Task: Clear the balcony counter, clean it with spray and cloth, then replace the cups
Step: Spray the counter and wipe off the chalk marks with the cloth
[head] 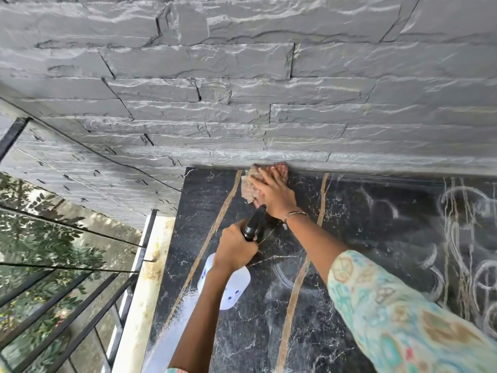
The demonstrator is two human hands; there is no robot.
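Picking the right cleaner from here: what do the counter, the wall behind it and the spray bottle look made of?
Counter: looks like polished black marble or a lookalike, glossy, with white veins and tan streaks. Wall: rough grey split-face stone cladding, matte, in layered strips. Spray bottle: translucent white plastic body, black plastic trigger head, held in the left hand. Right hand presses a fabric cloth.

I can read no words, numbers or brand names anywhere. The spray bottle (233, 289) in my left grip (233, 247) carries only small blue marks, too blurred to make out as lettering.
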